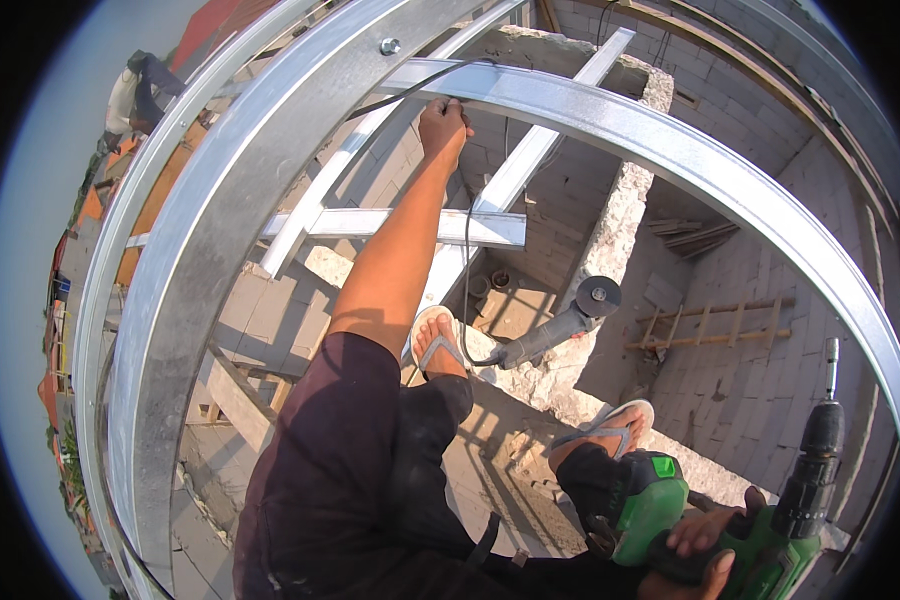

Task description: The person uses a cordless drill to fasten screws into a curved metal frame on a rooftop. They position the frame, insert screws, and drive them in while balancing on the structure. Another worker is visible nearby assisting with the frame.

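At twelve o'clock the left hand curls its fingers by the lower edge of a steel channel; I can't tell whether they pinch it. The channel arcs round past three, with an open drop showing beneath. At half past four, the right hand wraps a green drill. Nearer centre, around four, a grinder shows against the rough wall edge.
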